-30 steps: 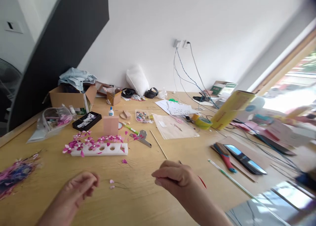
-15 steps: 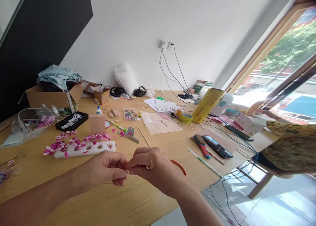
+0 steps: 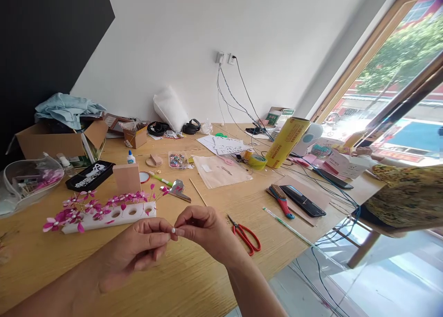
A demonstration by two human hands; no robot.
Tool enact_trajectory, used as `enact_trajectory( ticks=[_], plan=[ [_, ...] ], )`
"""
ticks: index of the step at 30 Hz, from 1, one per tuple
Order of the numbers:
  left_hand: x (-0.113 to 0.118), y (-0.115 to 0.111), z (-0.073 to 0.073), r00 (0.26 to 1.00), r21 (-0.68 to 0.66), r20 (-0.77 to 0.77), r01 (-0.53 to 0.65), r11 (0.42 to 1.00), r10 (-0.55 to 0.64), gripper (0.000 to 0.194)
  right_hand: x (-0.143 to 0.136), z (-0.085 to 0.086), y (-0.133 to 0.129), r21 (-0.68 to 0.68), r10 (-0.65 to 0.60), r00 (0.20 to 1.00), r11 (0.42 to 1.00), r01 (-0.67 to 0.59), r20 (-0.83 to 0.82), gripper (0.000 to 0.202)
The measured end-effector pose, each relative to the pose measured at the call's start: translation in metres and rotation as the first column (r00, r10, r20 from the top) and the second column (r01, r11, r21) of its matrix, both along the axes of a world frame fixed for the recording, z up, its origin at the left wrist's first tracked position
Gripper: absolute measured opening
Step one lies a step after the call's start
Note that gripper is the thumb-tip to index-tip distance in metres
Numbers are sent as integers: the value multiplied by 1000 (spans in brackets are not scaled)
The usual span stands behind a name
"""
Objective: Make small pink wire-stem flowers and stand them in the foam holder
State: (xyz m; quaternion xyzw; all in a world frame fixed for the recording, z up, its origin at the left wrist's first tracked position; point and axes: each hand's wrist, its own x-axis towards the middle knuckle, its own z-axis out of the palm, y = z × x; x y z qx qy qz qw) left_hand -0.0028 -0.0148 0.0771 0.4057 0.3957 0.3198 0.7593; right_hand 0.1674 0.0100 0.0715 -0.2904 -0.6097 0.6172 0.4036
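Note:
My left hand (image 3: 147, 243) and my right hand (image 3: 206, 231) meet fingertip to fingertip above the table front. Between them shows a small white bead (image 3: 173, 230), pinched by both hands; whether a wire runs through it is too small to tell. Just beyond my left hand lies a white block with round holes (image 3: 123, 217), carrying magenta flowers (image 3: 92, 206) on thin stems. Red-handled scissors (image 3: 246, 237) rest on the table to the right of my right hand, their blades pointing away from me.
Behind the block are a metal clip (image 3: 178, 190), a black tray (image 3: 90, 176), a glue bottle (image 3: 130, 157) and a box of beads (image 3: 178, 160). A brush (image 3: 282, 200) and a yellow roll (image 3: 288, 142) stand right. Another person's patterned sleeve (image 3: 408, 192) is at far right.
My view has turned slightly, so the table has shifted left. The white bead and the scissors, largely hidden before, now show. Both hands stay pinched together.

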Motion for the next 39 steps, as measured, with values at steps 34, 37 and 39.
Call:
enact_trajectory(
  ticks=[34,37,39],
  plan=[
    [21,-1,-14,872,163,148,-488,858,467,23,-27,-37,-13,-177,-137,980,978,110,-146,36],
    [19,0,-16,824,182,156,-566,804,545,23,-28,-38,-15,-190,-172,975,971,144,-144,37],
    [18,2,-17,805,203,194,-592,780,561,24,-30,-40,-16,-215,-182,970,966,145,-161,36]
  ],
)
